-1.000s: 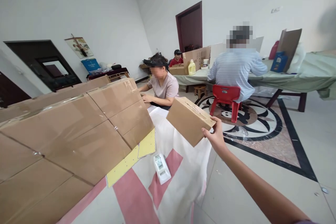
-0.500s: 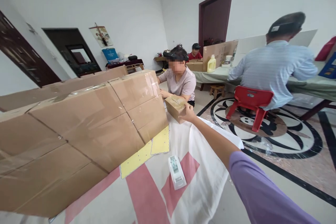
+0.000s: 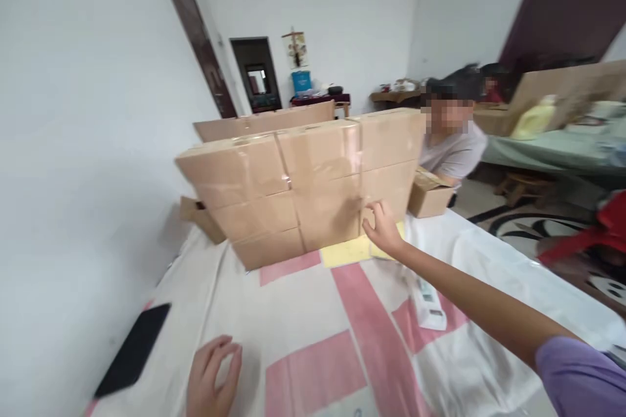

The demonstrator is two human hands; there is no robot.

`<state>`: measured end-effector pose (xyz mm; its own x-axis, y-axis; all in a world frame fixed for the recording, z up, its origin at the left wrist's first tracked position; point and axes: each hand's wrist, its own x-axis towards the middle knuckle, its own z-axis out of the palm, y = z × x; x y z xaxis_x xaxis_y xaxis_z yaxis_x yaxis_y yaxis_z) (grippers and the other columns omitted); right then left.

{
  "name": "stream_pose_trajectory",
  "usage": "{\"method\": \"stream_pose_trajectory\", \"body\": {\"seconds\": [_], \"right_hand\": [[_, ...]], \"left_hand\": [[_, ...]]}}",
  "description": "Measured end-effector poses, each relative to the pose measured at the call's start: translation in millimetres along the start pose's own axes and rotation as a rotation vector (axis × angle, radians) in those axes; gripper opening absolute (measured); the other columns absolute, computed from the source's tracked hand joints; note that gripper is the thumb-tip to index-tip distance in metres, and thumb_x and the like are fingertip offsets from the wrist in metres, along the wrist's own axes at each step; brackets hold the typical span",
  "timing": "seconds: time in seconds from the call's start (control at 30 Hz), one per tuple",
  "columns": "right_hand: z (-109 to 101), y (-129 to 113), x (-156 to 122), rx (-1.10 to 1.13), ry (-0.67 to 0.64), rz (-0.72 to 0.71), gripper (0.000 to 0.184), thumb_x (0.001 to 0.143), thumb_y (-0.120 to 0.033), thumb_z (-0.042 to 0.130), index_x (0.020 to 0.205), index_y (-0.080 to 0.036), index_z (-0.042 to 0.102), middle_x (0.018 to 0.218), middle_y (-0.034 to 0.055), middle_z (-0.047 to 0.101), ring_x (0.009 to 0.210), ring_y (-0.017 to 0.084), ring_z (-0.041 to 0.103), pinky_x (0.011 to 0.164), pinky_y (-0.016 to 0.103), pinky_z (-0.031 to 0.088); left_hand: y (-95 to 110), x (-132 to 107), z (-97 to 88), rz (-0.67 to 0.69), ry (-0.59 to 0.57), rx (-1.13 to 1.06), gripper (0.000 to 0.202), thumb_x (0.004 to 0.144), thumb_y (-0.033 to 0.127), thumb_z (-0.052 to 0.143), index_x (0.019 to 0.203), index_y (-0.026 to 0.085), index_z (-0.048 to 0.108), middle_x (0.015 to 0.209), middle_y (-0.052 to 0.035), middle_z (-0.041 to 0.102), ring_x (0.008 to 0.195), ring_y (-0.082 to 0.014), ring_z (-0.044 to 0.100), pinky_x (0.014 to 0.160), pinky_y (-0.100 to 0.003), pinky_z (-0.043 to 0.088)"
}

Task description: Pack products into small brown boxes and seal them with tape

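My right hand (image 3: 384, 228) reaches forward over the table with its fingers apart and nothing in them. It is in front of the large taped cardboard panel (image 3: 323, 189), near the yellow sheet (image 3: 345, 251) at the panel's foot. To the right of that hand, a small cardboard box (image 3: 433, 201) stands at the panel's right end, apart from my fingers. My left hand (image 3: 212, 374) is low over the cloth at the front, loosely curved with a gap between thumb and fingers, holding nothing. A white plastic item with a small window (image 3: 430, 306) lies below my right forearm.
A black flat tablet-like object (image 3: 134, 352) lies at the table's left edge. Another open carton (image 3: 203, 218) sits left of the panel. Across the table is a person (image 3: 452, 143) behind the small box. A red stool (image 3: 591, 234) stands on the floor at right.
My right hand has let go of the small cardboard box and drawn left, away from it. The view has swung left, and my left hand has come into sight at the bottom.
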<state>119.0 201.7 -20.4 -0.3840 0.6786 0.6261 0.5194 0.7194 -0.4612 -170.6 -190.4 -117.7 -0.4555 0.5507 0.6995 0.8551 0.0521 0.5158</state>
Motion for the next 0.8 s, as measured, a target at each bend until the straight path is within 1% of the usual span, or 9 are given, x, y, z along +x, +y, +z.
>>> {"method": "stream_pose_trajectory", "body": {"seconds": [0.13, 0.2, 0.3, 0.4, 0.47, 0.57, 0.63, 0.7, 0.8], "right_hand": [[73, -124, -26, 0.291, -0.239, -0.475, 0.027, 0.084, -0.016, 0.053, 0.11, -0.02, 0.06, 0.109, 0.0133, 0.061, 0.109, 0.029, 0.056, 0.097, 0.047, 0.049], [112, -183, -39, 0.418, -0.345, -0.584, 0.031, 0.085, -0.015, 0.052, 0.114, -0.02, 0.06, 0.115, 0.0134, 0.062, 0.111, 0.028, 0.057, 0.098, 0.046, 0.05], [174, -257, -47, 0.6, -0.487, -0.543, 0.043, 0.084, -0.013, 0.052, 0.126, -0.02, 0.059, 0.131, 0.0128, 0.061, 0.125, 0.026, 0.055, 0.109, 0.045, 0.046], [238, -310, -39, 0.725, -0.57, -0.228, 0.057, 0.08, -0.012, 0.055, 0.136, -0.019, 0.054, 0.147, 0.0121, 0.053, 0.141, 0.025, 0.046, 0.121, 0.044, 0.035], [279, -334, -25, 0.728, -0.582, -0.038, 0.06, 0.08, -0.013, 0.053, 0.14, -0.016, 0.05, 0.147, 0.0139, 0.054, 0.141, 0.026, 0.047, 0.121, 0.046, 0.035], [331, -355, 6, 0.684, -0.572, 0.126, 0.064, 0.081, -0.015, 0.052, 0.145, -0.015, 0.046, 0.144, 0.0147, 0.057, 0.139, 0.028, 0.05, 0.117, 0.046, 0.04], [360, -360, 31, 0.656, -0.533, 0.22, 0.072, 0.078, -0.014, 0.054, 0.15, -0.014, 0.042, 0.148, 0.0139, 0.054, 0.144, 0.028, 0.044, 0.12, 0.045, 0.037], [384, -359, 56, 0.624, -0.447, 0.327, 0.08, 0.078, -0.014, 0.052, 0.155, -0.008, 0.032, 0.155, 0.0176, 0.045, 0.152, 0.03, 0.032, 0.124, 0.048, 0.029], [415, -354, 89, 0.588, -0.287, 0.496, 0.082, 0.085, -0.019, 0.042, 0.159, 0.001, 0.013, 0.163, 0.0243, 0.028, 0.156, 0.032, 0.018, 0.126, 0.055, 0.019]], "left_hand": [[-51, 40, -23.2, -0.217, 0.135, -0.041, 0.014, 0.082, 0.04, 0.067, 0.08, 0.026, 0.069, 0.094, -0.0061, 0.067, 0.094, -0.027, 0.065, 0.085, -0.045, 0.051], [-75, 64, -21.1, -0.322, 0.191, -0.108, 0.021, 0.082, 0.045, 0.066, 0.081, 0.023, 0.067, 0.096, -0.007, 0.065, 0.098, -0.0272, 0.063, 0.081, -0.042, 0.05], [-112, 104, 0.7, -0.415, 0.215, -0.168, 0.029, 0.082, 0.048, 0.064, 0.095, 0.022, 0.068, 0.106, -0.0083, 0.065, 0.103, -0.0272, 0.062, 0.081, -0.04, 0.05], [-149, 147, 35.5, -0.528, 0.232, -0.278, 0.039, 0.083, 0.044, 0.065, 0.114, 0.019, 0.062, 0.122, -0.0124, 0.062, 0.111, -0.0278, 0.062, 0.087, -0.04, 0.052], [-170, 171, 57.7, -0.582, 0.239, -0.359, 0.041, 0.086, 0.039, 0.064, 0.119, 0.016, 0.059, 0.128, -0.0137, 0.06, 0.118, -0.0289, 0.059, 0.094, -0.043, 0.051], [-192, 188, 80.9, -0.617, 0.239, -0.484, 0.038, 0.09, 0.035, 0.064, 0.121, 0.014, 0.058, 0.131, -0.0125, 0.06, 0.121, -0.0282, 0.058, 0.102, -0.049, 0.048], [-201, 188, 88.8, -0.624, 0.232, -0.565, 0.039, 0.088, 0.037, 0.067, 0.12, 0.016, 0.058, 0.13, -0.0128, 0.061, 0.121, -0.0274, 0.058, 0.105, -0.05, 0.046], [-209, 182, 92.2, -0.633, 0.21, -0.644, 0.042, 0.084, 0.041, 0.069, 0.119, 0.018, 0.059, 0.131, -0.0136, 0.061, 0.122, -0.0266, 0.058, 0.105, -0.046, 0.047], [-218, 174, 92.9, -0.673, 0.182, -0.738, 0.046, 0.084, 0.047, 0.066, 0.121, 0.022, 0.056, 0.136, -0.0148, 0.059, 0.122, -0.0252, 0.059, 0.096, -0.038, 0.052]]}}
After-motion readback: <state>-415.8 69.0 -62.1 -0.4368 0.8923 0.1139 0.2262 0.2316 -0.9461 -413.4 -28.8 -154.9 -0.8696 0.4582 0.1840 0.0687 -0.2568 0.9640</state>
